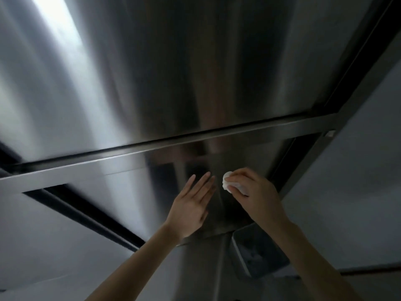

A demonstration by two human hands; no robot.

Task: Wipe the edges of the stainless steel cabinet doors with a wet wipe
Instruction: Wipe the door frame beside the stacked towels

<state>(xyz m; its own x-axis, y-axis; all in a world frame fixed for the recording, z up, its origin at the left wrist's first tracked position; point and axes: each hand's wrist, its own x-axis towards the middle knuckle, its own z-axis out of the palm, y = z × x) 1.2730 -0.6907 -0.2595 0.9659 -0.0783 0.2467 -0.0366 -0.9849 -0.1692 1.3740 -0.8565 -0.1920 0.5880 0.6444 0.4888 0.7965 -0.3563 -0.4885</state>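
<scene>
Right hand (253,190): grip closed around wadded wet wipe (227,184), pressed on small steel cabinet door (141,187), toward its right edge. Left hand (191,205) flat, fingers straight, bracing same door. No wet streaks discernible; most edges likely remain.

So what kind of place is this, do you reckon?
Probably a commercial kitchen or similar workroom, though little shows. Large brushed stainless steel cabinet doors fill the view, a grey tub is near them, and the right hand grips a white wipe.
</scene>
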